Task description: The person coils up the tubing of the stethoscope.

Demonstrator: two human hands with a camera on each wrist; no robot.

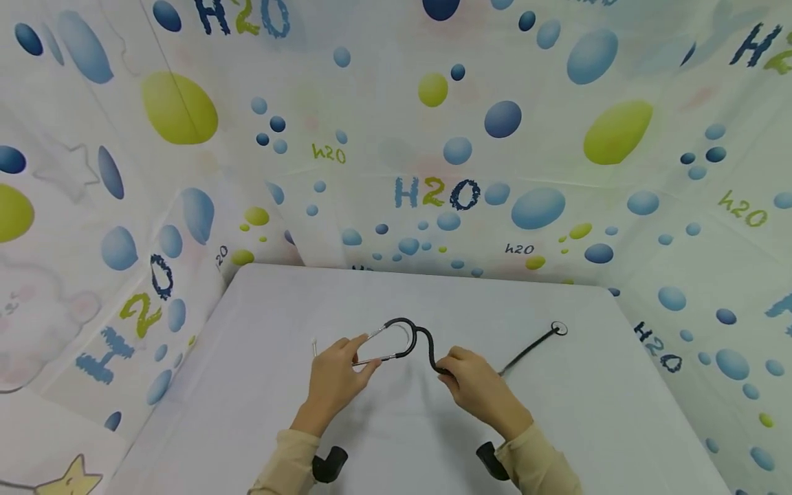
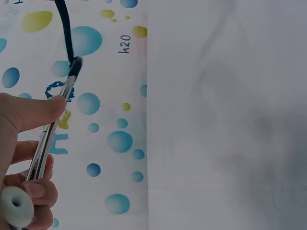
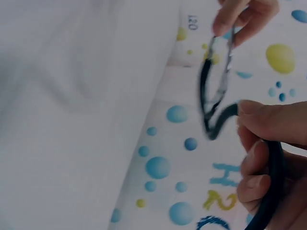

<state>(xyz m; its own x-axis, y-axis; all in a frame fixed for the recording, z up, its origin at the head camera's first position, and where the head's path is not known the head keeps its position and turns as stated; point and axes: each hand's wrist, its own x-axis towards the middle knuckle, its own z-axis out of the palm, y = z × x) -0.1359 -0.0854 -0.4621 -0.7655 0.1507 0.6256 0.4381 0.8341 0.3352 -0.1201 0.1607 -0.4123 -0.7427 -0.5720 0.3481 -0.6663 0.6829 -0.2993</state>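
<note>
A stethoscope (image 1: 416, 333) lies across the white table (image 1: 396, 440). My left hand (image 1: 369, 352) pinches its two metal ear tubes (image 2: 48, 139) between thumb and fingers, with a white eartip (image 2: 15, 206) by the curled fingers and another eartip (image 1: 314, 342) showing left of the hand. My right hand (image 1: 448, 366) grips the black tubing (image 3: 271, 191) just past its S-shaped bend. From there the tubing runs right to the round chest piece (image 1: 559, 328), which rests on the table. In the right wrist view the left hand's fingers (image 3: 244, 14) show at the top, blurred.
A bubble-and-"H2O" printed cloth (image 1: 433, 192) walls in the table on the back and both sides. Black wrist camera mounts (image 1: 329, 464) (image 1: 491, 459) sit on both sleeves. The table's far edge (image 1: 421, 271) meets the cloth.
</note>
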